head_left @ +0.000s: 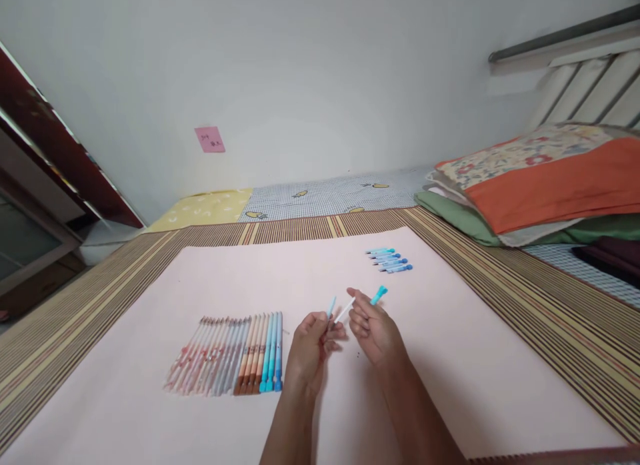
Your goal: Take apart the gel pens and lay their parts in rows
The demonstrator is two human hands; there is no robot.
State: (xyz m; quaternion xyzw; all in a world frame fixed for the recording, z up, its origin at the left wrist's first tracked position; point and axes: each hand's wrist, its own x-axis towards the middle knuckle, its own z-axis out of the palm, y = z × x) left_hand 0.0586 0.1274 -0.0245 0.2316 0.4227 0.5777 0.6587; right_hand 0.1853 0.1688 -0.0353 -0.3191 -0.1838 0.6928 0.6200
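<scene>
My left hand [313, 338] is closed around a light blue pen part [331, 307], whose slim end points up. A thin white stick [344, 310], like a pen refill, slants between the fingers of both hands. My right hand [375, 328] is closed too, and a turquoise pen end [379, 294] shaped like a bow sticks out beyond its thumb side. How far that piece runs inside the fingers is hidden. Left of my hands, a row of pens [225, 355] lies side by side, in pinkish, grey, brown, turquoise and blue. Several short blue pen pieces [390, 260] lie farther off to the right.
A pale pink sheet [150, 425] covers the striped mat [505, 305]. Small dark specks [358, 354] lie near my right wrist. Folded bedding with an orange pillow [560, 185] is stacked at the right. A pink note [210, 139] sticks to the wall behind.
</scene>
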